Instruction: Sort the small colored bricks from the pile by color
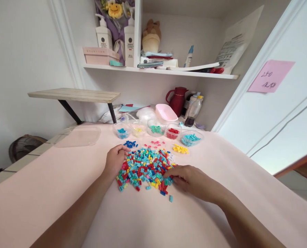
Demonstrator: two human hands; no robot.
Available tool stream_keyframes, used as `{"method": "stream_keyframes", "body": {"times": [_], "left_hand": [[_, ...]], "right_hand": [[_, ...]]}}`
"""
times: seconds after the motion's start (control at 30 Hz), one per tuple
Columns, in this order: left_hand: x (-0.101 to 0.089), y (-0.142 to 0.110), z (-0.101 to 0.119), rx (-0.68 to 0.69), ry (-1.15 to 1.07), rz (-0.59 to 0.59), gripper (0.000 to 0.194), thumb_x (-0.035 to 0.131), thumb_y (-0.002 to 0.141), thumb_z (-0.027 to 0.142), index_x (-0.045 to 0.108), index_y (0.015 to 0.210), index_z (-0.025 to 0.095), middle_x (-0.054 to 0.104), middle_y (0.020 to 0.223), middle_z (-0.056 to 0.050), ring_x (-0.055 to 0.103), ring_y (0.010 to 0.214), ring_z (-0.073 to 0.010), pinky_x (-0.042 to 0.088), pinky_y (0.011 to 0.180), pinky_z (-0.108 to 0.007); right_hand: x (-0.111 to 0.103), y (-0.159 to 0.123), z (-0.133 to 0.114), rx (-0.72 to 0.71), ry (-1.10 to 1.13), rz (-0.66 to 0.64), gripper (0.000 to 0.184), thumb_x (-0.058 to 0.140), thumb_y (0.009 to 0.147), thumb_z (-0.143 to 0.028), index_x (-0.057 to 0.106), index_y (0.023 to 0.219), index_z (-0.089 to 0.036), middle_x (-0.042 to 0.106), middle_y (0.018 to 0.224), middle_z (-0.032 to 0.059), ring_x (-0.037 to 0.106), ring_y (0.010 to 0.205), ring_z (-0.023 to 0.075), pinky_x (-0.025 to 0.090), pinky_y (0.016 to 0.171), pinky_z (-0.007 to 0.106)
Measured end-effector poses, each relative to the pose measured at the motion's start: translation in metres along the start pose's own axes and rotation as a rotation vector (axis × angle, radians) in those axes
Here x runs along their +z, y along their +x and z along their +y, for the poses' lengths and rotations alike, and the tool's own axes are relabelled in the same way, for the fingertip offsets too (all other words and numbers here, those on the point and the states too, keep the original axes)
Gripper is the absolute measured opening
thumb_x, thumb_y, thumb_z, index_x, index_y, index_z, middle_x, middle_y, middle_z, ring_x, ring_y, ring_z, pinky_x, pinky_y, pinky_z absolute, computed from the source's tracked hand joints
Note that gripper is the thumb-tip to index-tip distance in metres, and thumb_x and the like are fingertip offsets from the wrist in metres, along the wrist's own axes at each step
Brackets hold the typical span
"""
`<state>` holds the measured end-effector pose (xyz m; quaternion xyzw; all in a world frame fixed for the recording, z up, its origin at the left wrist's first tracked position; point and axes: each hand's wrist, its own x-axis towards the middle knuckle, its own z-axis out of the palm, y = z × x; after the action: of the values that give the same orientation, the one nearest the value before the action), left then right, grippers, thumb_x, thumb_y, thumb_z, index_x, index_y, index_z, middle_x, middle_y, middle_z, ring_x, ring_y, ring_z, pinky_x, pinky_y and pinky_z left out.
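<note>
A broad heap of small colored toy building bricks (pixel 146 165) lies on the pink-covered table, mixed in turquoise, red, yellow, blue and other colors. My left hand (pixel 116 159) rests at the heap's left edge, its bent fingers apart and close to a shallow clear dish of dark blue bricks (pixel 131 144). At the right edge, my right hand (pixel 188 176) reaches in with fingers curved over red bricks (pixel 164 186); they look apart, with no brick visibly held. Some fingertips are hidden. A single turquoise brick (pixel 171 198) lies apart in front of the heap.
Behind the heap, clear tubs hold blue bricks (pixel 122 133), pale yellow bricks (pixel 137 130), green bricks (pixel 155 129), red bricks (pixel 173 132) and turquoise bricks (pixel 191 138). Nearer are pink bricks (pixel 155 143) and yellow bricks (pixel 180 148). A clear lid (pixel 77 136), pink tub (pixel 166 112) and red jug (pixel 178 100) stand around.
</note>
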<state>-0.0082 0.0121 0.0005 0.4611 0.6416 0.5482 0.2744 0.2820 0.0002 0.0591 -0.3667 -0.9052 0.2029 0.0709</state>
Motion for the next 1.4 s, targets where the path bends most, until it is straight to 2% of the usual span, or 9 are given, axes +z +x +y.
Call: {"method": "stream_keyframes", "body": {"times": [0.27, 0.4, 0.5, 0.63, 0.73, 0.87, 0.93, 1.1, 1.4], "left_hand": [[-0.001, -0.001, 0.003, -0.003, 0.013, -0.013, 0.028, 0.041, 0.066, 0.016, 0.067, 0.075, 0.019, 0.061, 0.064, 0.001, 0.054, 0.054, -0.01, 0.04, 0.052, -0.021], [-0.001, -0.001, 0.004, -0.004, 0.02, -0.016, 0.027, 0.042, 0.067, 0.017, 0.067, 0.076, 0.019, 0.062, 0.064, 0.001, 0.054, 0.055, -0.0103, 0.041, 0.053, -0.021], [-0.001, -0.001, 0.003, -0.005, 0.026, -0.019, 0.028, 0.042, 0.066, 0.017, 0.067, 0.076, 0.02, 0.062, 0.064, 0.001, 0.054, 0.054, -0.0101, 0.041, 0.054, -0.022], [-0.001, -0.001, 0.002, 0.001, 0.045, -0.031, 0.029, 0.041, 0.066, 0.017, 0.068, 0.077, 0.02, 0.062, 0.065, 0.001, 0.052, 0.052, -0.0095, 0.04, 0.053, -0.022], [-0.001, -0.001, 0.002, 0.008, 0.064, -0.044, 0.028, 0.042, 0.067, 0.018, 0.068, 0.077, 0.019, 0.062, 0.065, 0.001, 0.052, 0.051, -0.0092, 0.039, 0.051, -0.021], [-0.001, -0.002, 0.003, 0.016, 0.085, -0.058, 0.028, 0.042, 0.068, 0.019, 0.068, 0.077, 0.02, 0.063, 0.068, 0.001, 0.052, 0.052, -0.0091, 0.038, 0.05, -0.021], [-0.001, -0.002, 0.004, 0.018, 0.093, -0.062, 0.028, 0.042, 0.067, 0.019, 0.068, 0.077, 0.02, 0.063, 0.069, 0.001, 0.053, 0.054, -0.0096, 0.038, 0.05, -0.02], [0.0, -0.004, 0.008, 0.013, 0.11, -0.065, 0.029, 0.041, 0.068, 0.018, 0.068, 0.077, 0.019, 0.063, 0.069, 0.0, 0.053, 0.055, -0.01, 0.037, 0.049, -0.02], [0.0, -0.006, 0.013, -0.004, 0.129, -0.058, 0.028, 0.041, 0.067, 0.019, 0.068, 0.077, 0.019, 0.062, 0.064, 0.001, 0.052, 0.052, -0.0097, 0.035, 0.048, -0.02]], "right_hand": [[-0.003, -0.001, 0.0, -0.016, -0.007, -0.059, 0.031, 0.041, 0.08, -0.009, 0.066, 0.085, -0.027, 0.067, 0.086, -0.0028, 0.057, 0.076, 0.0134, 0.037, 0.064, 0.023], [-0.005, -0.002, 0.002, -0.047, 0.043, -0.089, 0.027, 0.043, 0.081, -0.009, 0.064, 0.086, -0.026, 0.066, 0.087, -0.0021, 0.056, 0.08, 0.0147, 0.037, 0.066, 0.024], [-0.005, -0.003, 0.003, -0.041, 0.095, -0.149, 0.017, 0.053, 0.082, -0.02, 0.063, 0.094, -0.026, 0.063, 0.084, -0.001, 0.055, 0.075, 0.0149, 0.038, 0.065, 0.024], [-0.001, -0.003, 0.001, 0.017, 0.113, -0.224, 0.037, 0.072, 0.069, -0.034, 0.06, 0.104, -0.029, 0.06, 0.079, -0.0029, 0.053, 0.069, 0.0144, 0.036, 0.059, 0.023], [0.004, -0.002, -0.004, 0.025, 0.069, -0.18, 0.038, 0.071, 0.069, -0.03, 0.059, 0.104, -0.029, 0.062, 0.084, -0.0027, 0.054, 0.072, 0.0147, 0.035, 0.06, 0.023], [0.013, 0.004, -0.009, -0.016, -0.018, -0.048, 0.018, 0.055, 0.081, -0.024, 0.062, 0.097, -0.027, 0.065, 0.088, -0.0008, 0.056, 0.076, 0.0154, 0.036, 0.065, 0.025], [0.016, 0.007, -0.009, -0.026, -0.029, -0.011, 0.016, 0.05, 0.084, -0.022, 0.064, 0.091, -0.026, 0.067, 0.088, -0.0002, 0.057, 0.078, 0.0161, 0.037, 0.067, 0.026], [0.013, 0.007, -0.007, -0.012, 0.049, 0.013, 0.02, 0.046, 0.086, -0.021, 0.065, 0.088, -0.026, 0.069, 0.088, -0.0003, 0.059, 0.077, 0.0155, 0.04, 0.071, 0.026], [-0.003, 0.001, -0.001, 0.05, 0.324, 0.056, 0.022, 0.042, 0.088, -0.021, 0.064, 0.086, -0.021, 0.066, 0.083, 0.0015, 0.058, 0.067, 0.0125, 0.043, 0.06, 0.023]]}}
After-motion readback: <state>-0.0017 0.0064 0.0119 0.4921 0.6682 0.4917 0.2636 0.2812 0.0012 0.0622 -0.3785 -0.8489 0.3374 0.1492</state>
